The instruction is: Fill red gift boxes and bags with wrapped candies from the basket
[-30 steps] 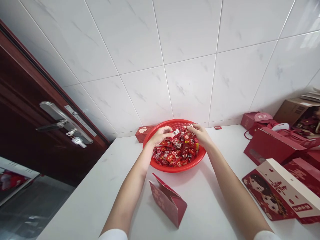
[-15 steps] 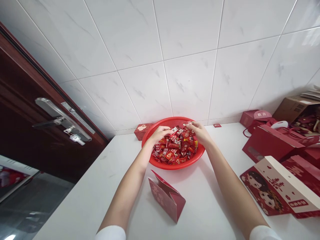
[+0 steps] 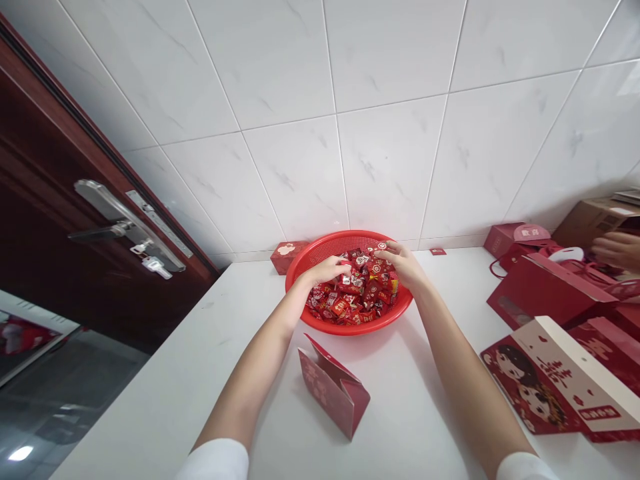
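Observation:
A red plastic basket (image 3: 347, 329) with a perforated wall holds a heap of red-wrapped candies (image 3: 345, 303). My left hand (image 3: 327, 270) reaches over its left side, fingers pinched on a small red and white wrapped candy (image 3: 345, 272). At the basket's far right, my right hand (image 3: 404, 265) has its thumb and fingers closed around the edge of a red wrapped candy (image 3: 383, 249) with a pale flower print. Between my forearms stands a small red paper gift box (image 3: 333, 393), its top open towards the basket.
Behind the basket's left side sits a red box (image 3: 289, 257). Several red gift boxes (image 3: 555, 287) and a cream-and-red printed box (image 3: 565, 377) crowd the right, near a cardboard carton (image 3: 587, 223). Another person's hand (image 3: 620, 251) shows there. A dark door (image 3: 65, 280) stands at left.
My left hand has moved slightly right and lower over the candies. My right hand stays near the basket's far right. Another person's hand has come into view at the right edge.

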Available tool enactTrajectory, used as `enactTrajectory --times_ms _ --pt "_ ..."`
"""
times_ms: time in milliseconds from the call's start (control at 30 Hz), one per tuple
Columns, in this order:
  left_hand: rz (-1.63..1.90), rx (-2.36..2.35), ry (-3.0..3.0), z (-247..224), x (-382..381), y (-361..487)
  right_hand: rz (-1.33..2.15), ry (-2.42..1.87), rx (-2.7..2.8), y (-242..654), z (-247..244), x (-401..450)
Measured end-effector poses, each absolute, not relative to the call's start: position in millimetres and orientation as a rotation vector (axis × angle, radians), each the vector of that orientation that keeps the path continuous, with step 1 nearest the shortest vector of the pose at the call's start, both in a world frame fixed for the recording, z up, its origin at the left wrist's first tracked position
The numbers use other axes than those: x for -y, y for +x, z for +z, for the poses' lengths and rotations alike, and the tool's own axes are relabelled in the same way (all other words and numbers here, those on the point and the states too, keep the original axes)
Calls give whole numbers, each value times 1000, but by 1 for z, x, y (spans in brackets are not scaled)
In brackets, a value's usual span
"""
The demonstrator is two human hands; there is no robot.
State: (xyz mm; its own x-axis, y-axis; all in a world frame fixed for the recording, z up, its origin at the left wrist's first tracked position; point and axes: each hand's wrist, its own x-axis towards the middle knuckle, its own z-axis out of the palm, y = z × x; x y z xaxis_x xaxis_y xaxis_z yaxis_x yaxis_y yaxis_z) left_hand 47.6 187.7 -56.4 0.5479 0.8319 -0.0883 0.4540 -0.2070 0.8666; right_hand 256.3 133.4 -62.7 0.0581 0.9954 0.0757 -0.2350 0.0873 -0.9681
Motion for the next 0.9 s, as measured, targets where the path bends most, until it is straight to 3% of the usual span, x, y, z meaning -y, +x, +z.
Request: enactTrajectory --times_ms 267,900 --pt "357 -1012 1842 -62 -189 48 1196 -979 1062 258 -67 -136" --pt "663 -917 1920 -45 -175 51 1292 -854 1162 256 -66 -135"
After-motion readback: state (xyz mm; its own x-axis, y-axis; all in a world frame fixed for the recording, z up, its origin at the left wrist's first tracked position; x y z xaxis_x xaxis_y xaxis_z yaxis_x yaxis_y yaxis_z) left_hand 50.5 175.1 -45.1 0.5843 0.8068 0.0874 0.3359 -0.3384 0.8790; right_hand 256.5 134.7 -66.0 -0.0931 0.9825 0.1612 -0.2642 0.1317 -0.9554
